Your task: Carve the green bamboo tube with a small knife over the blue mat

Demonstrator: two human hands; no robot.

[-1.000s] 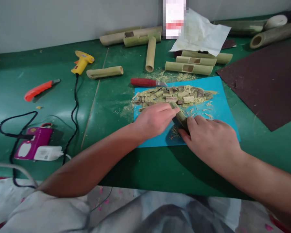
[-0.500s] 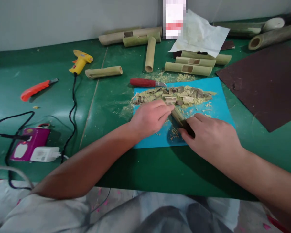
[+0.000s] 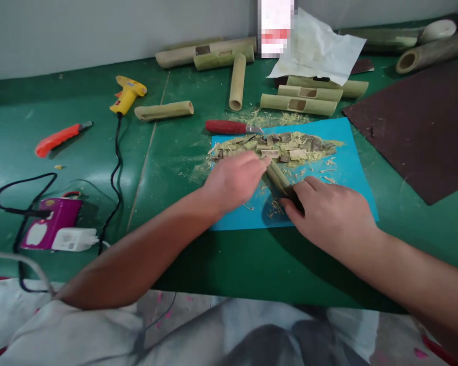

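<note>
A short green bamboo piece [image 3: 278, 178] lies tilted on the blue mat [image 3: 339, 178]. My left hand [image 3: 234, 180] is closed on its far end, fingers curled over it. My right hand [image 3: 330, 213] is closed round the near end of the same piece, where something dark sits under the fingers; I cannot make out what it is. A heap of bamboo chips and shavings [image 3: 278, 146] lies on the mat just beyond both hands.
A red-handled knife [image 3: 229, 127] lies at the mat's far left corner. Cut bamboo tubes [image 3: 298, 104] and white paper [image 3: 320, 48] are behind. A yellow glue gun [image 3: 126, 95], orange cutter [image 3: 59, 138] and purple box [image 3: 51, 222] with a charger are left. A dark brown sheet [image 3: 423, 122] is right.
My left hand has slid a little left and away along the bamboo piece, baring more of it. My right hand has kept its grip with only a slight shift.
</note>
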